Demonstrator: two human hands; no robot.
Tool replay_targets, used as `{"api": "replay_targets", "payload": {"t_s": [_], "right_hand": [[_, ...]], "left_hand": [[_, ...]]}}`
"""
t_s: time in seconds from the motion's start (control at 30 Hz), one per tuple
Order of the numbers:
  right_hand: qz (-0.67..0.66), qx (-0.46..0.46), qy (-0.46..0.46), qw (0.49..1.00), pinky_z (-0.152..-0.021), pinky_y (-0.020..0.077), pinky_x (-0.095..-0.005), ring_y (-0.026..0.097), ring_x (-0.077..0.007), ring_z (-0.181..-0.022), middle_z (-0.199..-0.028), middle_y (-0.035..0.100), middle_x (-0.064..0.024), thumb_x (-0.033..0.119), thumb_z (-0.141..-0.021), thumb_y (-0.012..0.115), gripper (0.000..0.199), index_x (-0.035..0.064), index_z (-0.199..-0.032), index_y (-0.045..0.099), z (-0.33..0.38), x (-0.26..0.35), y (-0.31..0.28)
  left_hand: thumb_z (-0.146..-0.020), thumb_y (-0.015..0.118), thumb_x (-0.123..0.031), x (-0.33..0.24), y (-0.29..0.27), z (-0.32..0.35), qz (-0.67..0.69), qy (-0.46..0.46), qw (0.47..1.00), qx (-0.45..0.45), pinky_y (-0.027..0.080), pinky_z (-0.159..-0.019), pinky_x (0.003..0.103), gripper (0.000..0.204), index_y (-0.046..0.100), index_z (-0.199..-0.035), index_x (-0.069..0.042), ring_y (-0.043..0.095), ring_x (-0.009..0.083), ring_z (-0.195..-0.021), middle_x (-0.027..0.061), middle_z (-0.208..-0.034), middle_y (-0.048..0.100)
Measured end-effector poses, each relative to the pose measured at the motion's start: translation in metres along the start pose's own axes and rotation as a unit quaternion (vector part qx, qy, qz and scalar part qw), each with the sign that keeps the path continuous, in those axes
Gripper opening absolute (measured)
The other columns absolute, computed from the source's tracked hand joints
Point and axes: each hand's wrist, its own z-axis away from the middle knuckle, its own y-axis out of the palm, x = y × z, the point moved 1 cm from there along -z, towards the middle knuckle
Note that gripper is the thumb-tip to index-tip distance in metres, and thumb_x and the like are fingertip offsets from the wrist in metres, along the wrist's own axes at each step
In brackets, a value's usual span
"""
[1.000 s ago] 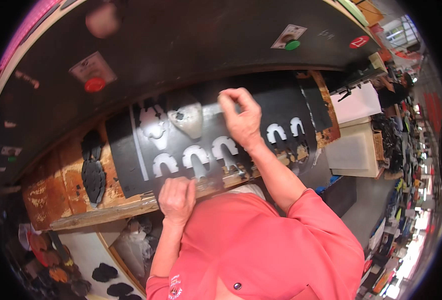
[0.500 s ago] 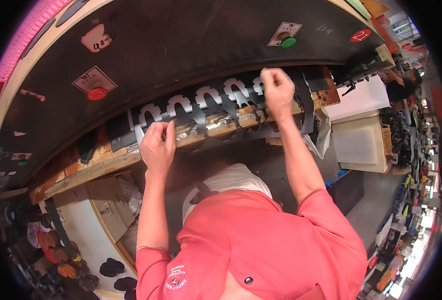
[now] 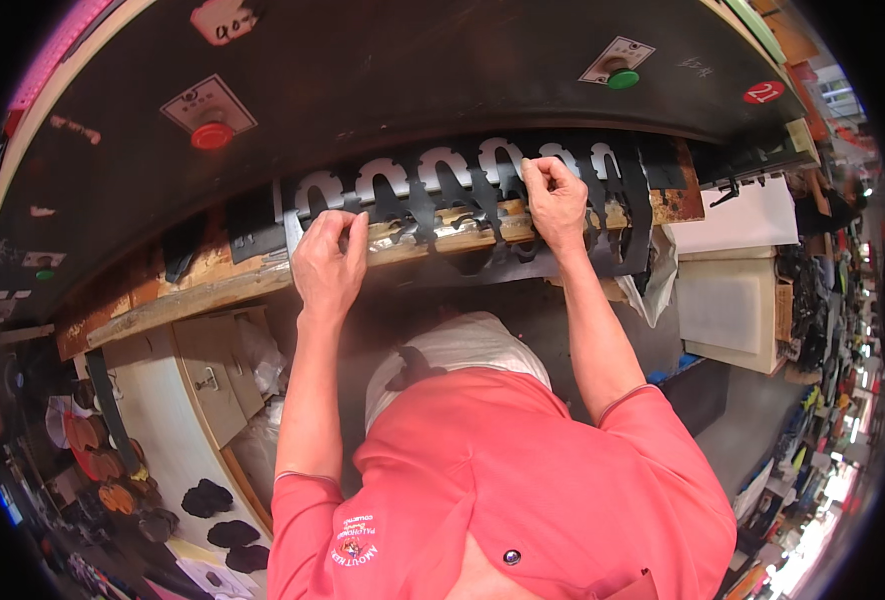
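Observation:
A black sheet (image 3: 418,222) lies along the bench edge and hangs over its front. A row of pale U-shapes (image 3: 443,165) with notched outer edges runs across it; I cannot tell if they are openings or pieces. Lower down, wood shows through gaps in the sheet. My left hand (image 3: 331,262) is at the sheet's left end, its thumb and forefinger drawn together by the first U-shapes. Farther right, my right hand (image 3: 560,208) pinches over the sheet between two U-shapes. Whatever either pinch holds is hidden.
A dark machine panel overhangs the bench, with a red button (image 3: 213,135) and a green button (image 3: 623,78). The wooden bench edge (image 3: 193,292) runs in front. A white cabinet (image 3: 728,300) stands right. Black cut pieces (image 3: 208,498) lie at lower left.
The view has shifted, so the panel sits higher. My right hand has moved left along the sheet and closer to me. My left hand stays at the sheet's left end.

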Motion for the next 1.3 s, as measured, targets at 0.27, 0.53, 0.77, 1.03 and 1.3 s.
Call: {"api": "replay_targets", "payload": {"t_s": [0.27,0.53,0.77,1.03,1.3], "right_hand": [[-0.095,0.034,0.134,0.986,-0.057,0.0388,-0.0203,0.05,-0.0006,-0.065,-0.072,0.058,0.0075,0.016,-0.101,0.076,0.017,0.001,-0.093,0.075,-0.008,-0.001,-0.012],[-0.04,0.057,0.091,0.993,-0.066,0.0463,-0.0206,0.056,-0.002,-0.074,-0.081,0.068,0.0035,0.012,-0.098,0.077,0.014,-0.002,-0.097,0.076,-0.03,0.047,0.03],[0.192,0.23,-0.11,0.948,-0.12,0.0423,-0.0487,0.052,-0.0446,-0.143,-0.152,0.053,-0.0331,0.038,-0.081,0.088,0.082,-0.0071,-0.144,0.061,-0.08,0.078,0.151],[0.123,0.244,-0.026,0.962,-0.117,0.0464,-0.0448,0.054,-0.0411,-0.142,-0.156,0.052,-0.0308,0.026,-0.074,0.09,0.079,-0.0026,-0.143,0.065,-0.09,0.068,0.151],[-0.322,0.234,0.275,0.875,-0.112,0.0481,-0.0342,0.062,-0.0252,-0.132,-0.146,0.063,-0.0211,0.014,-0.084,0.085,0.077,-0.0104,-0.151,0.054,-0.124,0.049,0.116]], "left_hand": [[-0.091,0.079,-0.005,-0.001,-0.003,-0.001,0.03,-0.032,0.999,0.024,0.052,-0.065,0.041,0.015,0.065,-0.089,-0.004,0.067,0.0307,-0.071,0.0108,-0.082,0.069],[-0.089,0.077,-0.007,-0.021,-0.037,-0.033,-0.01,-0.04,0.978,0.206,0.048,-0.081,0.043,0.005,0.074,-0.086,-0.003,0.066,0.0303,-0.08,0.0109,-0.085,0.072],[-0.093,0.074,-0.004,0.021,0.011,-0.1,-0.022,0.004,0.994,0.105,0.047,-0.107,0.047,0.037,0.068,-0.129,0.0,0.067,0.0364,-0.122,0.0181,-0.125,0.073],[-0.094,0.075,-0.006,0.038,0.029,-0.088,-0.063,-0.004,0.989,0.137,0.044,-0.114,0.05,0.049,0.062,-0.14,0.001,0.055,0.037,-0.142,0.0176,-0.147,0.063],[-0.089,0.083,-0.011,0.012,0.028,-0.119,-0.019,-0.052,0.991,0.122,0.051,-0.103,0.048,0.042,0.071,-0.127,-0.001,0.064,0.0389,-0.125,0.018,-0.131,0.07]]}}
